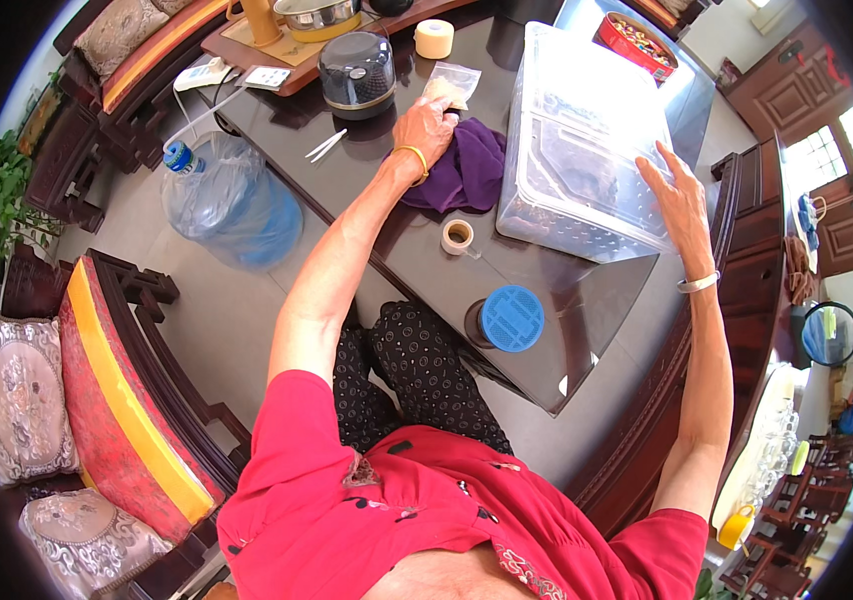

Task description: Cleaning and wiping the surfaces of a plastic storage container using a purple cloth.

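My left hand (425,131) reaches over a crumpled purple cloth (464,169). Its fingertips are beside a small clear zip bag (455,84) of tan bits, and something dark shows under them. Whether the fingers grip anything is hidden. My right hand (675,193) lies at the right side of a clear plastic storage box (584,150), fingers spread on the lid edge. Glare covers much of the lid, and the contents are hard to make out. A roll of tape (457,237) sits in front of the cloth.
A blue-topped round container (512,319) stands near the table's (576,300) front corner. White tweezers (327,146), a dark rounded appliance (357,75) and a pale tape roll (434,39) are left of the box. Behind it is a red tin (635,45); a water jug (235,210) stands on the floor.
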